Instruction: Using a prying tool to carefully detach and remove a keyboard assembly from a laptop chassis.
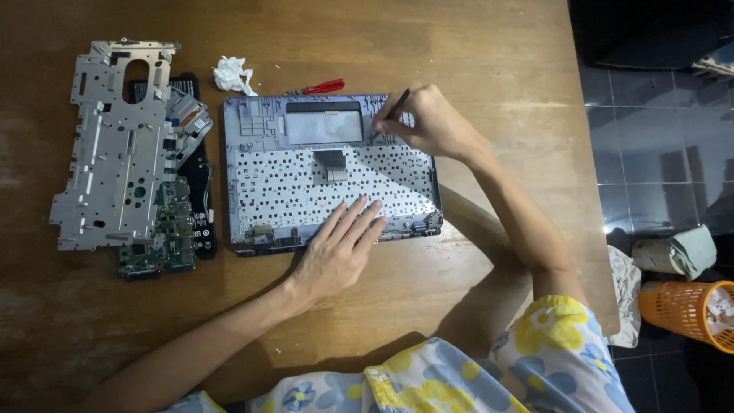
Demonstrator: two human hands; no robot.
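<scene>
Black, the thin tool (397, 107) is pinched in the right hand (428, 122), its tip set on the laptop shell (260, 145). The left hand (340, 248) is laid flat, its grip wide, on the shell's near edge.

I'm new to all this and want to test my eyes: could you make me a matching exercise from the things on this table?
Things:
1. metal frame plate
2. crumpled tissue
3. red tool
4. orange basket

Places:
A. on the floor, right of the table
B. just beyond the laptop shell's far edge
C. left end of the table, over a circuit board
D. near the shell's far left corner

Pairs: 1-C, 2-D, 3-B, 4-A
</scene>
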